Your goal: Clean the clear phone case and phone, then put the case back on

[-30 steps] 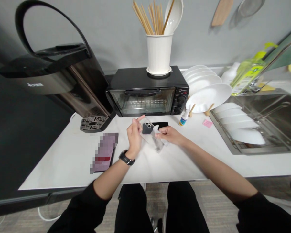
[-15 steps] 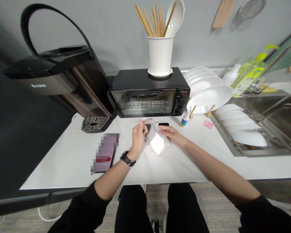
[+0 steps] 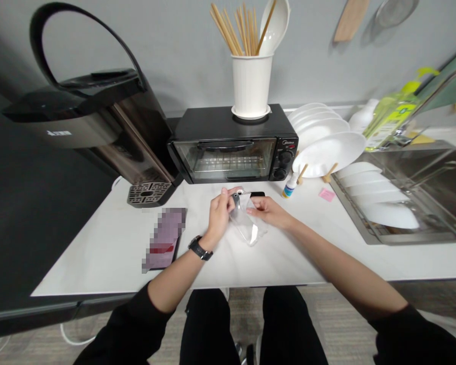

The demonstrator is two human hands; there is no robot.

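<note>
My left hand and my right hand meet over the white counter, in front of the black toaster oven. Between them they hold a clear phone case with a dark camera cut-out at its top end. The left fingers are pinched on the case's upper left corner. My right fingers grip its right edge. A black phone lies flat on the counter just behind my hands.
A pixelated purple box lies at the left. A dark coffee machine stands back left. A small dropper bottle and a pink note sit near a rack of white plates. The sink holds more plates.
My left index finger, raised a second ago, has closed onto the case. The case has tilted and turned between my hands, and the white glare on it half a second ago is gone.
</note>
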